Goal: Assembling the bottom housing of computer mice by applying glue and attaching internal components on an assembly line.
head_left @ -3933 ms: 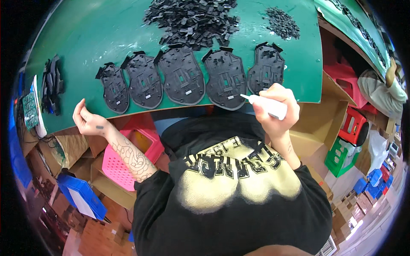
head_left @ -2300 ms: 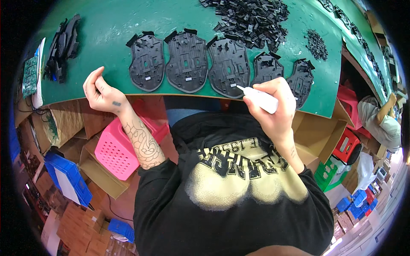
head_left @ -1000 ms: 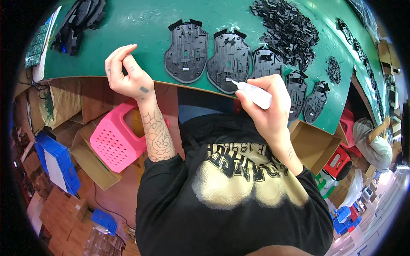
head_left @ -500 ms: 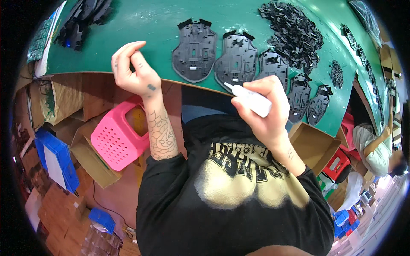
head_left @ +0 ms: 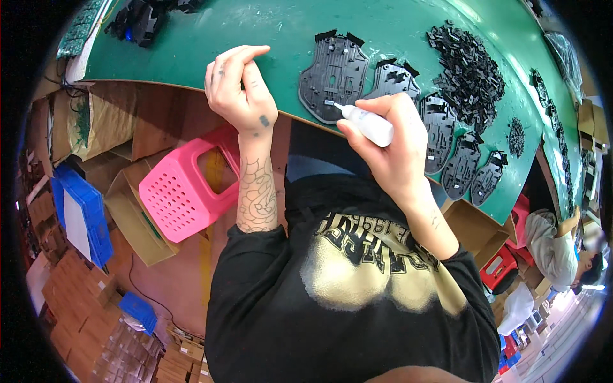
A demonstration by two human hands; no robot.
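Note:
My right hand grips a small white squeeze bottle between thumb and fingers. Its thin nozzle points up and left, the tip at the lower part of the leftmost black plastic shell; I cannot tell if it touches. A second black shell lies just right of that one, partly behind my fingers. My left hand is raised over the table's front edge, left of the shells. Its fingers are loosely bent, the forefinger stretched out to the right, with nothing visible in them; its palm is partly hidden.
More black shells continue rightward along the green table. Behind them lies a heap of small black parts, with a smaller pile beside it. Below stand a pink stool and cardboard boxes. Another person is at far right.
The nozzle has moved from the second shell's lower edge onto the leftmost shell. In the picture, the shells have shifted right and my left hand up and right.

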